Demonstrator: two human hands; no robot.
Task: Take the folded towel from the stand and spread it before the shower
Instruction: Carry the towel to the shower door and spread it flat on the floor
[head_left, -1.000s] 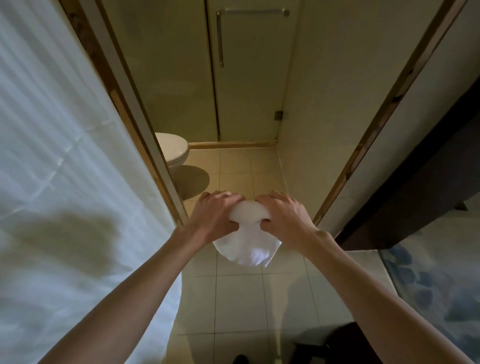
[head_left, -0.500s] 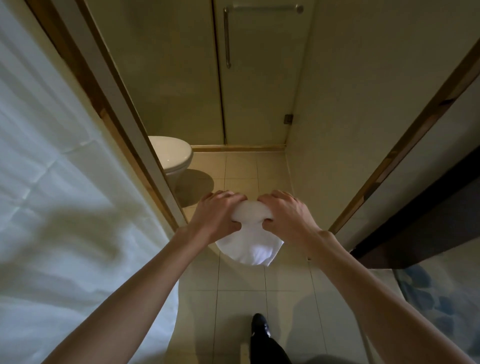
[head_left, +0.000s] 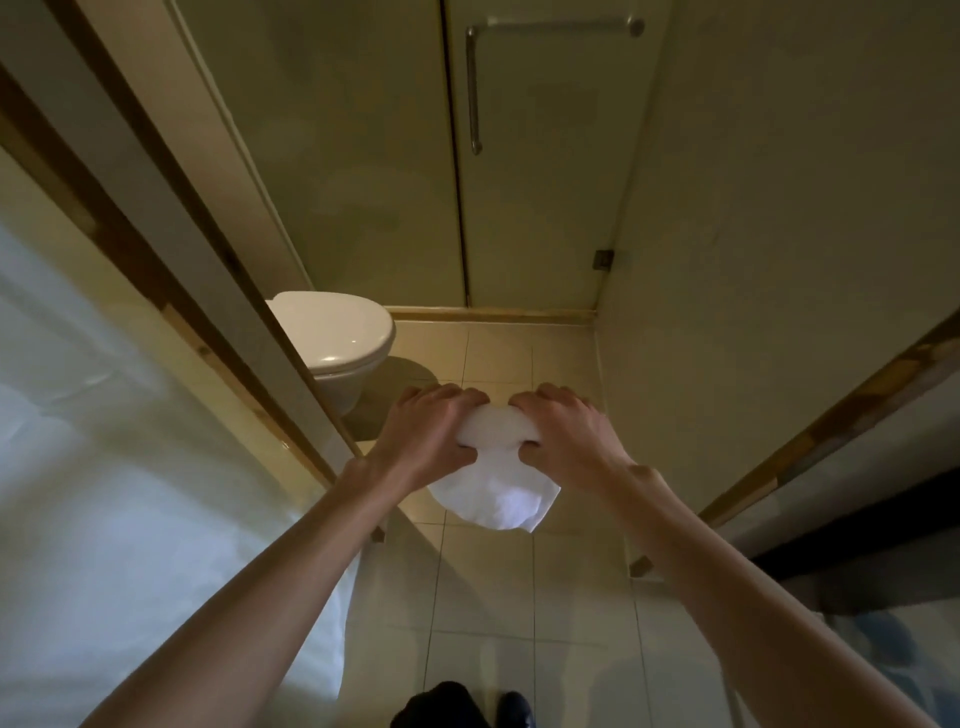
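A white folded towel (head_left: 496, 496) hangs in the air above the tiled floor, bunched at its top edge. My left hand (head_left: 423, 436) grips the top on the left side and my right hand (head_left: 566, 439) grips it on the right, knuckles almost touching. The lower part of the towel droops below both hands. The glass shower door (head_left: 540, 171) with a metal handle (head_left: 472, 88) stands straight ahead at the far end of the floor.
A white toilet (head_left: 335, 345) sits on the left, just past the wooden door frame (head_left: 218, 291). A plain wall (head_left: 753, 218) closes the right side. White fabric (head_left: 130, 493) fills the left. My dark shoes (head_left: 467, 709) show at the bottom on the floor tiles (head_left: 498, 358).
The view has moved forward through the doorway toward the shower; the toilet and shower door appear nearer. Both hands keep the same hold on the towel.
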